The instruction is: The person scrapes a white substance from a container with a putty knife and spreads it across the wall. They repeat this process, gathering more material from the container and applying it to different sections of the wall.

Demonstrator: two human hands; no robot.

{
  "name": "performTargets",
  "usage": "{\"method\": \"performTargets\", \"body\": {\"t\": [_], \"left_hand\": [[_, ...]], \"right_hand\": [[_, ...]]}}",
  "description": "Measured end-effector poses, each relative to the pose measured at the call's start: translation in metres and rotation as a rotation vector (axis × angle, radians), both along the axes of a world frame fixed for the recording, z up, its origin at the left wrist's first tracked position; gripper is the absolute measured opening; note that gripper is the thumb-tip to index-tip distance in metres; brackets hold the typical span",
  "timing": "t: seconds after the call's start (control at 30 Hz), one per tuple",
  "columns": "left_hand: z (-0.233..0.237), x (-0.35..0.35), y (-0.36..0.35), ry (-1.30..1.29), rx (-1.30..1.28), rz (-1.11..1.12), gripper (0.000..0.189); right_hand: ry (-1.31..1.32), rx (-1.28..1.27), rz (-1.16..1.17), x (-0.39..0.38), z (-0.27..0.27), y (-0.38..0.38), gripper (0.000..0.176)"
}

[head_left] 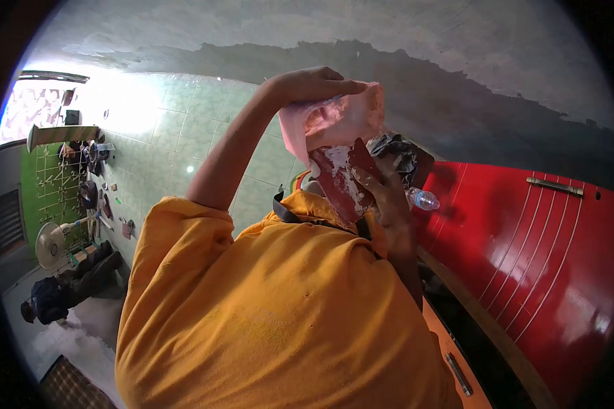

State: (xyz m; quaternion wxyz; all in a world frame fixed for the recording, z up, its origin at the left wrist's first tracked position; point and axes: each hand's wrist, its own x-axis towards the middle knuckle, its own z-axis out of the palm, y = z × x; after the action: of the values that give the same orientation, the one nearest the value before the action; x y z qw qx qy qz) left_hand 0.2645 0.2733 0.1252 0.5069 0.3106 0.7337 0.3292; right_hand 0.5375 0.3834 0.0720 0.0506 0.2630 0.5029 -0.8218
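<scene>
Any writing is too small for us to read. Two hands, both loaded: the left hand [314, 86] curls its fingers over the far edge of one pink piece [355, 112], tub or block, we can't tell. The right hand [387, 194] has its fingers closed around one red-brown board [344, 180], smeared white. The pink piece is held up before the orange shirt [280, 300], right against the board's far end in view. Beyond the right hand: one dark bag [392, 150], one clear bottle [426, 200]. Also one red door [484, 225], one handle [554, 186]; at far left, one fan [51, 245], one other person [51, 300].
</scene>
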Motion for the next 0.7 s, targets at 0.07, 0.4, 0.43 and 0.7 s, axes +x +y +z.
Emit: {"method": "performTargets", "body": {"t": [0.07,0.4,0.43,0.7], "left_hand": [[-0.006,-0.003,-0.004,-0.052,0.008,0.033,0.065],[-0.011,0.033,-0.043,-0.198,0.29,0.384,0.066],[-0.015,0.04,-0.044,-0.136,0.253,0.431,0.061],[-0.047,0.08,-0.022,-0.8,0.621,0.566,0.055]], "right_hand": [[-0.008,-0.092,-0.038,0.0,-0.001,0.0,0.035],[0.243,-0.649,-0.032,0.002,0.001,0.01,0.04],[0.281,-0.669,-0.068,0.003,-0.003,0.016,0.041],[0.41,-0.02,-0.736,0.001,0.095,0.122,0.053]]}}
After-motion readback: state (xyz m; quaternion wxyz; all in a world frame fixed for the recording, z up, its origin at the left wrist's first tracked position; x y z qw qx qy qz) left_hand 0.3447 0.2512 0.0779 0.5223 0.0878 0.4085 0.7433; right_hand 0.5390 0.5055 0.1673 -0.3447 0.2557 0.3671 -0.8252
